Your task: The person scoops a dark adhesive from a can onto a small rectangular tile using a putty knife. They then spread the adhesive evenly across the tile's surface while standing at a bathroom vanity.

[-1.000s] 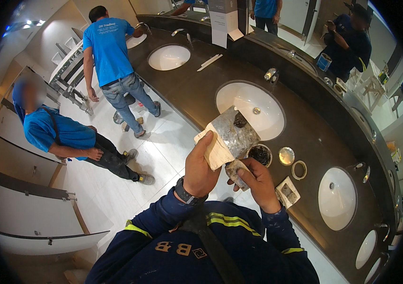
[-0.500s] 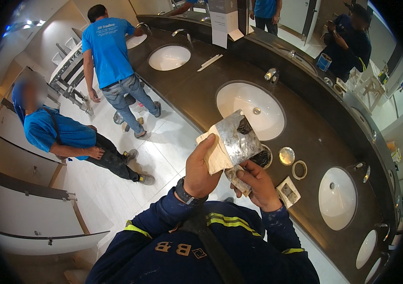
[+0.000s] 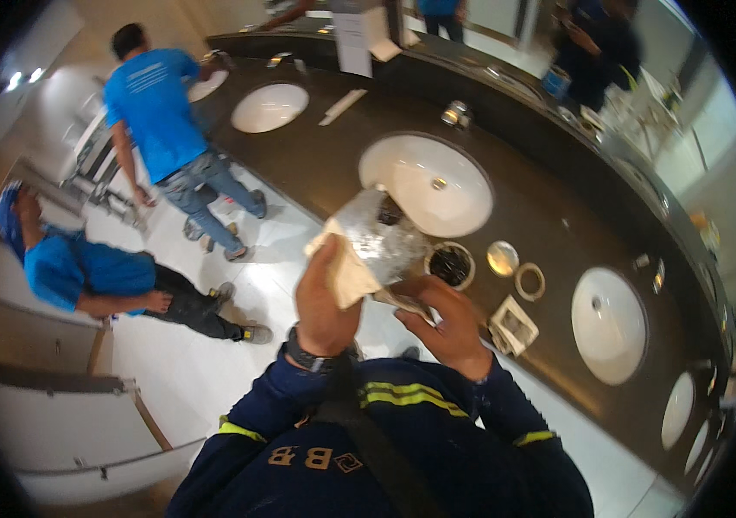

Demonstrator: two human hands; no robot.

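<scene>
The wide scraper (image 3: 364, 246), a dark dab (image 3: 390, 211) on its blade (image 3: 390, 246), is gripped in the left hand (image 3: 328, 298); the right hand (image 3: 450, 326) pinches a smaller scraper (image 3: 403, 302) near it; right, a paste tin (image 3: 450, 264); farther, a white sink (image 3: 427, 180).

A public washroom: white sinks (image 3: 420, 168) run in a row along a dark counter (image 3: 541, 207), taps (image 3: 455, 113) and a long mirror (image 3: 523, 39) line its back edge, cubicle doors (image 3: 53, 432) stand opposite its front.

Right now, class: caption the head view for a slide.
Left hand holds a dark-smeared plate, right hand a flat tool.
</scene>
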